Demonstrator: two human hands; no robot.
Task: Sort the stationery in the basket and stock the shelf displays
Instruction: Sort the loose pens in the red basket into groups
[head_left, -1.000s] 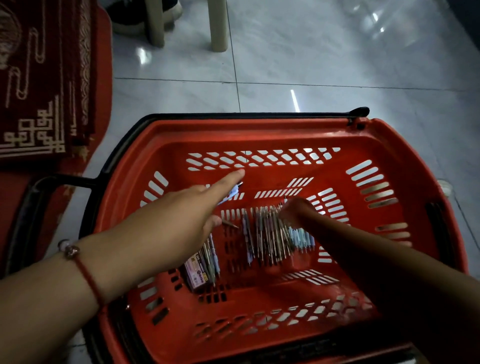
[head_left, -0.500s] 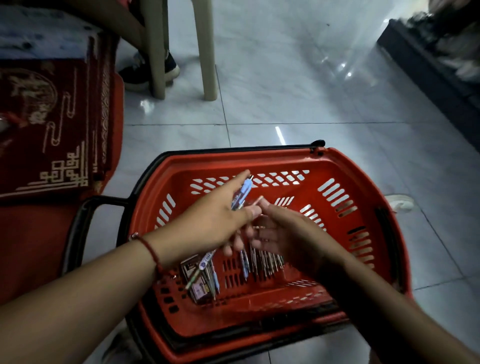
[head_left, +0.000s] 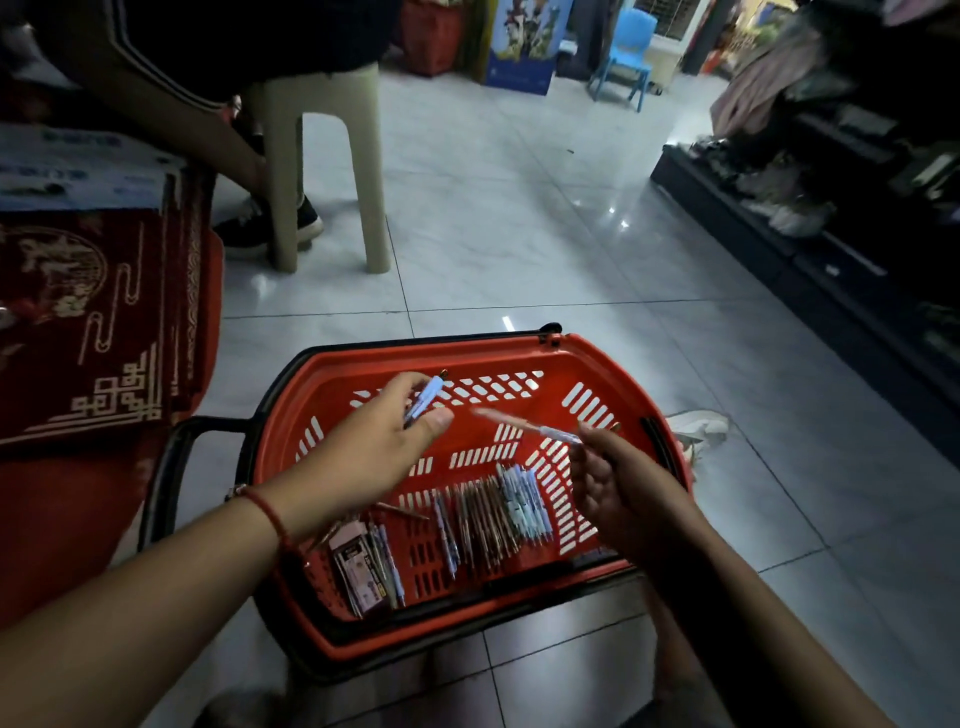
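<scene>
Left hand (head_left: 374, 441) pinches blue pen (head_left: 425, 399) | right hand (head_left: 618, 488) pinches pen (head_left: 524, 423) | above basket (head_left: 613, 364)

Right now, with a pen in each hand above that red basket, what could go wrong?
1. The right hand pinches the slim, blurred pen only at one end, so it might slip and fall.
2. The left hand holds the light blue pen over the red plastic slotted basket; dropped, it could mix into the sorted row of pens on the basket floor.
3. The shop is dim, so similar pens might be missorted.
</scene>
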